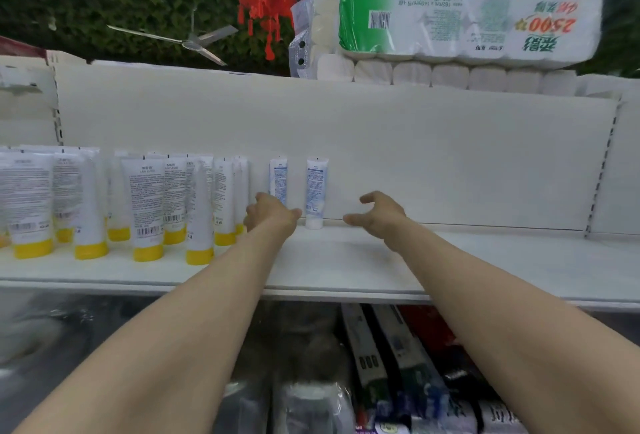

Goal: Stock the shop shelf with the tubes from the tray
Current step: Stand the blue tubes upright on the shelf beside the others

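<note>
Left hand [272, 213]: covers the base of the first small tube [278, 177]; fingers hidden, so I cannot tell if it grips.
Right hand [377, 213]: released, fingers spread, holding nothing.
Second small tube [317, 191]: upright on its cap between both hands, nearer the left thumb.
In the way: yellow-capped tubes [149, 205] crowd just left of the left hand.
Shelf [450, 260]: runs on to the right of the right hand.

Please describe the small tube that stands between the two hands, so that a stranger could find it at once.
Find the white shelf below the toilet paper packs. Right of the yellow-capped tubes, two slim blue-printed tubes stand at the back wall. The small tube is the right one, its white cap in full view.
</note>
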Demonstrator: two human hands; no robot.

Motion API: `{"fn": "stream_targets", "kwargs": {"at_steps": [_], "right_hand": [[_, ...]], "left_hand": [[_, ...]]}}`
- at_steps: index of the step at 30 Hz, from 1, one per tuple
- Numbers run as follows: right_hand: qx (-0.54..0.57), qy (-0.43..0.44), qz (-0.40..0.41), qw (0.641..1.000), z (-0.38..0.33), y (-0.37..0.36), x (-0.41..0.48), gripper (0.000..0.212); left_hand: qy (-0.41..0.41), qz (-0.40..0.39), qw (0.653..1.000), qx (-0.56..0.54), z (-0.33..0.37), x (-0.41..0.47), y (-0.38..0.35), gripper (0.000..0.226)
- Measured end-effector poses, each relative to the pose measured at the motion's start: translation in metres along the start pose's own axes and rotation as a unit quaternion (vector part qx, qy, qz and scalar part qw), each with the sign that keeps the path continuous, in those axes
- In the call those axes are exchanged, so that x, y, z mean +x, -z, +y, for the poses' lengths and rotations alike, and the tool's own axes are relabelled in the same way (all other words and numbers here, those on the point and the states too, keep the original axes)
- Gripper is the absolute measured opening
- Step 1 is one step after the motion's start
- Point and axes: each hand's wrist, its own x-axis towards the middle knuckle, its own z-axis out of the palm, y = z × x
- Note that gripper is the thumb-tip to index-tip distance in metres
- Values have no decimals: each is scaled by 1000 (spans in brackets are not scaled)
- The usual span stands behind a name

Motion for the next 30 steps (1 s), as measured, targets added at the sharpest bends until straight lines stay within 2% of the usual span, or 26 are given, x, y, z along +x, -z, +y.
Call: {"fn": "stream_targets", "kwargs": {"at_steps": [4, 8, 11, 17, 22, 30], "right_hand": [[-17, 7, 13, 1000, 14, 31, -48, 65], [-43, 5, 44, 998, 28, 68, -94, 60], [-45, 3, 63, 997, 43, 94, -124, 58], [-101, 14, 80, 992, 90, 151, -189, 60], [-159, 2, 90, 983, 161, 200, -259, 64], [-224, -86, 74, 968, 292, 285, -380, 61]], "left_hand": [[-55, -34, 998, 17, 2, -38, 1, 76], [-108, -54, 992, 19, 12, -85, 2, 65], [-136, -74, 988, 22, 18, -124, 3, 66], [-189, -71, 978, 60, 32, -223, 3, 60], [-216, -98, 968, 78, 35, -324, -41, 61], [-207, -194, 952, 116, 28, -492, -137, 60]]}}
